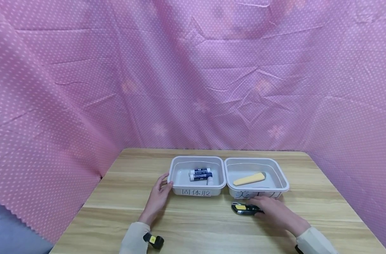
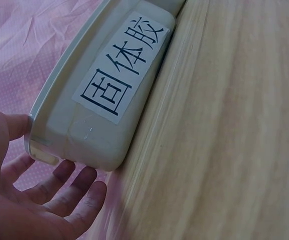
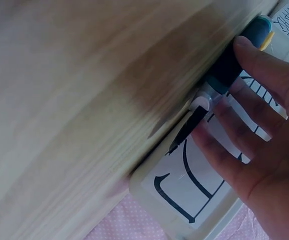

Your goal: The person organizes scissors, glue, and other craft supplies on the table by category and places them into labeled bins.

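Observation:
My right hand [image 1: 273,211] grips a black-and-yellow utility knife [image 1: 243,208] just in front of the right white plastic box [image 1: 283,185]. In the right wrist view, the thumb lies along one side of the knife [image 3: 229,65] and fingers are behind it. My left hand [image 1: 158,199] holds the left end of the other white plastic box [image 1: 180,190], thumb at the rim and fingers against the outer wall. That left box contains several glue sticks [image 1: 200,176], blue and white. Inside the right box lies a yellow utility knife [image 1: 249,179].
Both boxes stand side by side on a wooden table [image 1: 199,229], each with a printed Chinese label [image 2: 122,67] on its front. Pink dotted cloth [image 1: 193,88] hangs behind the table and along its sides.

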Demonstrator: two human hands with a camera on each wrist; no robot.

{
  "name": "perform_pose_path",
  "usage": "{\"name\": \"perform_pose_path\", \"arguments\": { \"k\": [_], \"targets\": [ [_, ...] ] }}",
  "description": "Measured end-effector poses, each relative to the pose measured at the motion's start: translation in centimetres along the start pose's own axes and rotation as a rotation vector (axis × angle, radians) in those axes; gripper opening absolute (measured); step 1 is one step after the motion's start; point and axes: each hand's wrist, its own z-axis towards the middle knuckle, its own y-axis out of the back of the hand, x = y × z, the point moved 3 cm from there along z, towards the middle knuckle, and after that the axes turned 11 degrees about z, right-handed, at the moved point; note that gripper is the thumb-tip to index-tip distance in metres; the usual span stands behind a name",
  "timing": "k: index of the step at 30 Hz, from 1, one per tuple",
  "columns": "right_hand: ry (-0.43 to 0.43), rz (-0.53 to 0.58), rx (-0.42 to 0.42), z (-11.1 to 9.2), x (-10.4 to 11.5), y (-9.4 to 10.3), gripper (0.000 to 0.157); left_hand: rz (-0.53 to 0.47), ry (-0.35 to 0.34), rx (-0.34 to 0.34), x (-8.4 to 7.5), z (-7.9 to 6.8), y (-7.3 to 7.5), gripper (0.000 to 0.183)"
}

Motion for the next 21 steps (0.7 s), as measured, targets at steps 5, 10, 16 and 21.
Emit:
{"name": "perform_pose_path", "arguments": {
  "k": [5,10,16,21],
  "targets": [
    [-0.017,0.005,-0.009,-0.2,0.4,0.3,0.046,0.016,-0.008,-0.001,0.0,0.0,0.0,0.055],
    [-0.047,0.001,0.000,-0.2,0.7,0.7,0.045,0.011,0.011,0.002,-0.1,0.0,0.0,0.053],
    [-0.053,-0.024,-0.007,-0.2,1.0,1.0,0.044,0.011,0.016,0.009,0.0,0.0,-0.1,0.054],
    [-0.023,-0.029,-0.034,-0.2,1.3,1.8,0.044,0.013,0.015,0.012,-0.1,-0.1,-0.1,0.054]
  ]
}}
